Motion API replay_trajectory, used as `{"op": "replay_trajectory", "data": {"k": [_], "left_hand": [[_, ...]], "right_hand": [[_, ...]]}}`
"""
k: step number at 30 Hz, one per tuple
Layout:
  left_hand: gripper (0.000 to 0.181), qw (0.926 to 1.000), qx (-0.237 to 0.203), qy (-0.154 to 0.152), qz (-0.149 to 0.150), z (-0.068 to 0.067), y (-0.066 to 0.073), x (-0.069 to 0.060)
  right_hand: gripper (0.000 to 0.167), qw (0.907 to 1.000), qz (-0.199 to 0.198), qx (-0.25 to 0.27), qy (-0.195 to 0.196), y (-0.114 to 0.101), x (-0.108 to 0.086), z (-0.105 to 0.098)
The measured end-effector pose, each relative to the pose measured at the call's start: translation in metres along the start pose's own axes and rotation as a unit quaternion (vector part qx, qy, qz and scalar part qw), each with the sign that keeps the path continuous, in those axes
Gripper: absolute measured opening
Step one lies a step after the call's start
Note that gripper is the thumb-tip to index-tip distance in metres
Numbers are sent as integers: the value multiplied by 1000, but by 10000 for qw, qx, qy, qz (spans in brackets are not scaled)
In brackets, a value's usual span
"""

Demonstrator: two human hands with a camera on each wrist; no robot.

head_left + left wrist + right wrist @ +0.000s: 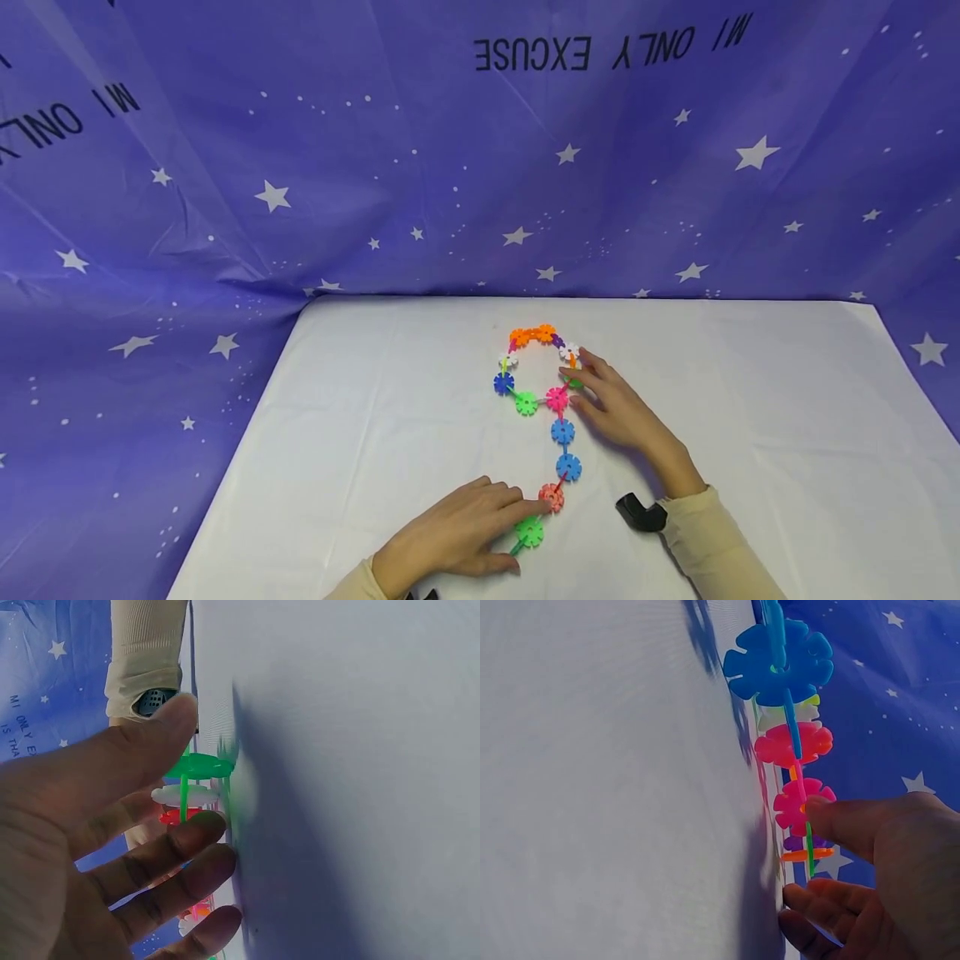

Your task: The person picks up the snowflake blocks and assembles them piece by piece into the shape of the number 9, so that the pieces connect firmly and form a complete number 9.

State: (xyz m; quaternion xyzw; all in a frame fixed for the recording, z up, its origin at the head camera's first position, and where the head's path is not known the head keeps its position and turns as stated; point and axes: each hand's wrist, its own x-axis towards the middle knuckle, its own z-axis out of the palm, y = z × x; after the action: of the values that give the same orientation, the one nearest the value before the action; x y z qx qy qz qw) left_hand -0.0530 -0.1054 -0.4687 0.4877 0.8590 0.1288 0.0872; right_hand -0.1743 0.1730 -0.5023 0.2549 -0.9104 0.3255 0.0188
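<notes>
A chain of colourful plastic snowflake discs lies on the white table, with a closed loop at the far end and a tail coming toward me. My left hand is over the near end, its index finger touching the salmon disc. Its thumb lies near the green end disc. At the loop's right side, my right hand has its fingers over another green disc, partly hidden. Its thumb is beside the pink disc. In the right wrist view, the thumb seems to touch a pink disc.
Two blue discs join the loop to the tail. Orange discs form the loop's far side. A black device is at the right wrist. Behind the white table hangs a purple cloth with stars and lettering.
</notes>
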Motion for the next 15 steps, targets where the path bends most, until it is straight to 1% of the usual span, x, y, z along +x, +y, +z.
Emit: {"op": "replay_trajectory", "data": {"k": [5,9,12,15], "left_hand": [[77,10000,54,-42,-12,0,1,2],[80,9999,129,14,-9,1,1,3],[82,9998,185,-27,-23,0,1,3],[84,9998,146,-102,-81,-2,-2,3]], "right_hand": [[43,10000,-64,-6,59,2,0,-1],[44,10000,-30,63,43,2,1,-3],[47,9999,-64,119,14,2,1,-3],[55,9999,-99,117,-32,1,3,-4]]}}
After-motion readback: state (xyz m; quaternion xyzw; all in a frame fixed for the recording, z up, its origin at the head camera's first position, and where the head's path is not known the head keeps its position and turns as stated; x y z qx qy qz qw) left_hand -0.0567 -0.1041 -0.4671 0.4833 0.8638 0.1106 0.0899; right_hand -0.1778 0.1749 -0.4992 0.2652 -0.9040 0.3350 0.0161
